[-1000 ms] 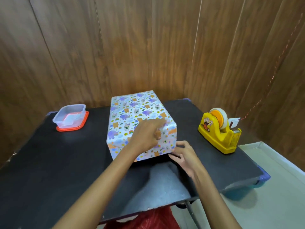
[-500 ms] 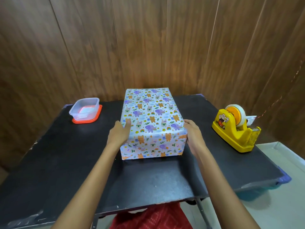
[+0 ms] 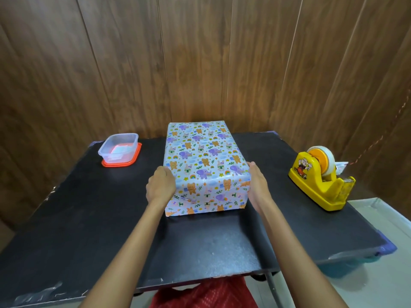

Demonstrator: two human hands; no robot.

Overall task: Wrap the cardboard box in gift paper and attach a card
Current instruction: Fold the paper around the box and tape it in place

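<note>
Left hand (image 3: 160,185) grips the near left edge of the wrapped box (image 3: 204,161) with its fingers curled. Right hand (image 3: 258,182) lies flat against the right side, fingers straight. The box sits mid-counter (image 3: 89,214), fully covered in animal-print paper. Clear tub on an orange lid (image 3: 119,148) is far left, the yellow tape dispenser (image 3: 320,185) right.

The black table (image 3: 89,218) carries a wrapped box (image 3: 204,161), yellow tape dispenser (image 3: 318,185) and clear container (image 3: 119,147).
</note>
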